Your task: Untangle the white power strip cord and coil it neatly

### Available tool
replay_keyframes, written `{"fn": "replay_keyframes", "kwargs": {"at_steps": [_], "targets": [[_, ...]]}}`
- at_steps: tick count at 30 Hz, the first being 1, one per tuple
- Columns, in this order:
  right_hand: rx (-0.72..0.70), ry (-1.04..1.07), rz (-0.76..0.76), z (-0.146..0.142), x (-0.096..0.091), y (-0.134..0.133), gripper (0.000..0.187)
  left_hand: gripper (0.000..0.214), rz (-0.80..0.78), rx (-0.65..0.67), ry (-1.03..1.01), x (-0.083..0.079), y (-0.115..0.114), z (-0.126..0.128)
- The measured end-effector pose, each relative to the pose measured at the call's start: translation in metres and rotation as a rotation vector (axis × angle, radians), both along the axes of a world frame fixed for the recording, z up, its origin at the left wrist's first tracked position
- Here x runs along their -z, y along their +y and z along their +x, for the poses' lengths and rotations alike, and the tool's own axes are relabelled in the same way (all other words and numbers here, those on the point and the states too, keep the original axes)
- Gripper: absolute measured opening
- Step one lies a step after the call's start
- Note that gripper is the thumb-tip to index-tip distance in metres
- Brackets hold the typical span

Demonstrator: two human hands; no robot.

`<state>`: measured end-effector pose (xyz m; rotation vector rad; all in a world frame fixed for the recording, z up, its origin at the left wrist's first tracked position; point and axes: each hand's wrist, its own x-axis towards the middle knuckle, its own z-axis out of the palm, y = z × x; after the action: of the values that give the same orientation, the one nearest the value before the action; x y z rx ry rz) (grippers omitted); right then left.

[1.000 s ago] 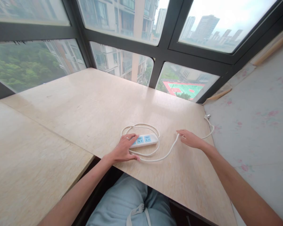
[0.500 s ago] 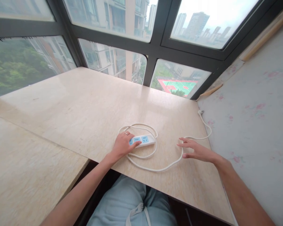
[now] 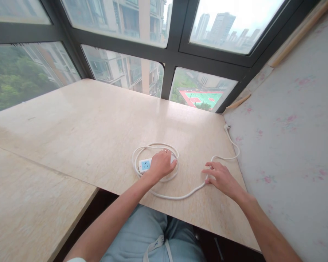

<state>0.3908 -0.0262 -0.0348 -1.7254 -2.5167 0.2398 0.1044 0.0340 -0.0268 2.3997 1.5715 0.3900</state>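
Observation:
My left hand point(image 3: 161, 163) is closed over the right part of a white power strip point(image 3: 141, 167), palm down. Its left end, with one blue socket panel, stays visible; the fingertips are hidden. Loops of white power cord point(image 3: 177, 198) lie on the table around the strip and under that hand. Farther right, my right hand point(image 3: 218, 176) curls its fingers and thumb loosely about the same cord, close to the tabletop. Beyond it the cord bends toward the wall and ends in a plug point(image 3: 226, 127) at the table's back right corner.
The pale marble-patterned tabletop point(image 3: 98, 123) has a seam and a lower-left section point(image 3: 24, 196). Dark-framed windows point(image 3: 164, 58) border the back. A flowered wall point(image 3: 289, 145) stands along the right. My legs point(image 3: 142, 233) are below the front edge.
My left hand has moved right along the power strip, uncovering its left end and covering its right. My right hand has closed in around the cord. The view has shifted slightly.

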Motion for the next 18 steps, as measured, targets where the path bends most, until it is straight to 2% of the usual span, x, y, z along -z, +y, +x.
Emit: {"fn": "replay_keyframes", "kwargs": {"at_steps": [5, 10, 18], "targets": [[-0.032, 0.004, 0.056, -0.003, 0.006, -0.002, 0.034, 0.04, -0.019, -0.057, 0.088, -0.001, 0.004, 0.013], [-0.059, 0.079, 0.011, 0.001, 0.011, 0.0, 0.034, 0.049, -0.009, -0.092, 0.137, 0.001, 0.01, 0.024], [-0.062, 0.18, 0.04, 0.007, 0.025, 0.001, 0.035, 0.055, -0.027, -0.101, 0.166, 0.0, 0.018, 0.029]]}}
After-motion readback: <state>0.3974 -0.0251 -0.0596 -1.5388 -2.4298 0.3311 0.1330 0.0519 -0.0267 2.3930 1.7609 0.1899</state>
